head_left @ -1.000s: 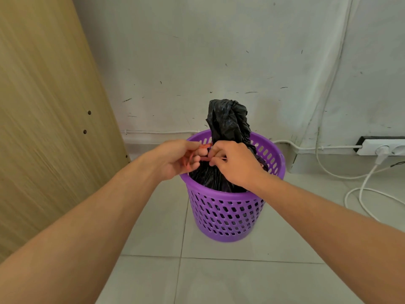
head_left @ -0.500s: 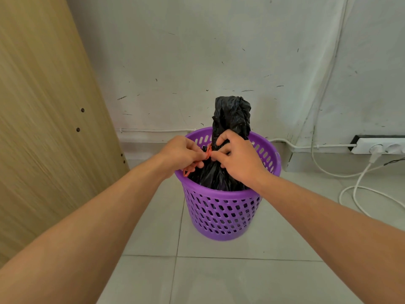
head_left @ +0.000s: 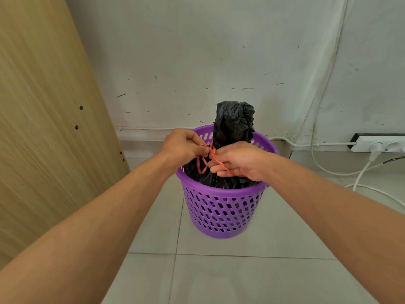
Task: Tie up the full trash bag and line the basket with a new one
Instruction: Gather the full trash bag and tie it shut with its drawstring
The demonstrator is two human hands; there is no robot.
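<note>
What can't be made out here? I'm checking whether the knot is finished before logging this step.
Head view only:
- Knot in the orange drawstring: fingers of the left hand and right hand cover most of it; tightness unclear.
- Contents of the black trash bag: opaque plastic hides them.
- Bag's lower part: behind the purple basket wall.
- Power strip: cut off by the right edge.

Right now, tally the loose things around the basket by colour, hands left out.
Purple: 1, the basket
Black: 1, the trash bag
Orange: 1, the drawstring, pinched by the left hand and the right hand
White: 1, the power strip
Total: 4
</note>
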